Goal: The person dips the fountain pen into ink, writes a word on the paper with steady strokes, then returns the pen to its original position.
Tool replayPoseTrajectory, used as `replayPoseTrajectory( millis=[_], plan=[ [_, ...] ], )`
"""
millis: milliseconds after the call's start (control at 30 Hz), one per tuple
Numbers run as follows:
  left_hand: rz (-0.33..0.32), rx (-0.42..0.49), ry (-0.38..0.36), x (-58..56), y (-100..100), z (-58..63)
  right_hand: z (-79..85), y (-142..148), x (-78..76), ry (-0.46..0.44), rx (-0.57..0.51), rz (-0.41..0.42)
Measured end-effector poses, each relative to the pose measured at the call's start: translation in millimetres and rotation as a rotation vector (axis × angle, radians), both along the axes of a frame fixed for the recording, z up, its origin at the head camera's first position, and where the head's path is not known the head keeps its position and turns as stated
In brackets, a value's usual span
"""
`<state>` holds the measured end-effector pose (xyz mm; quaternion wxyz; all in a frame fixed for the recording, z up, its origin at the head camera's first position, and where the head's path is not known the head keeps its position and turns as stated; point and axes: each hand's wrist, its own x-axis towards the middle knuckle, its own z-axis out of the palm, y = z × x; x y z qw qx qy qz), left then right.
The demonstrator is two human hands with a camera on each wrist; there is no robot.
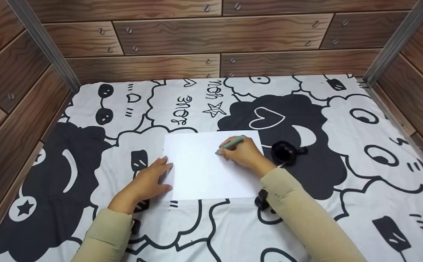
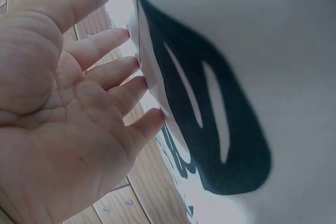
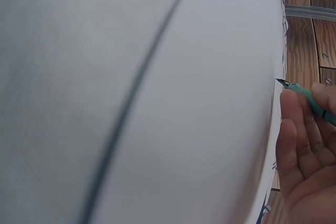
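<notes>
A white sheet of paper [image 1: 197,171] lies on the patterned cloth, and no marks show on it. My right hand [image 1: 247,152] pinches a teal fountain pen [image 1: 233,142] between thumb and fingers, over the upper right part of the sheet. In the right wrist view the pen's dark nib sits right at the paper's surface, while the pen barrel [image 3: 310,98] slants back into the hand. My left hand [image 1: 146,182] rests at the sheet's left edge with spread fingers, thumb and fingertips over the border. The left wrist view shows that palm with nothing in it.
Black and white cartoon cloth [image 1: 175,225] covers the table. A glossy dark round thing [image 1: 284,153] is beside my right wrist. Wood-plank printed walls [image 1: 218,34] with grey metal corner posts [image 1: 46,43] enclose the back and sides.
</notes>
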<state>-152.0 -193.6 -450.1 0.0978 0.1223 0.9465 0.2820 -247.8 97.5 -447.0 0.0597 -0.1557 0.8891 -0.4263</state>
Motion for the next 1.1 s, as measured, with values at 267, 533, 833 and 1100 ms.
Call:
replayPoseTrajectory(
  millis=[267,533,833,1100],
  plan=[
    [-0.003,-0.005,-0.001,-0.3,0,-0.1,1.2,2,1.2,0.007,0.016,-0.024],
    [-0.005,-0.016,0.008,-0.6,0,0.2,1.9,9,2.4,0.022,0.025,-0.041],
    [-0.011,-0.008,0.014,-1.2,0,-0.4,3.2,21,3.5,0.014,0.012,-0.062],
    [-0.011,-0.016,0.007,-1.5,0,-0.6,4.1,31,4.3,-0.002,0.043,-0.088]
  ],
)
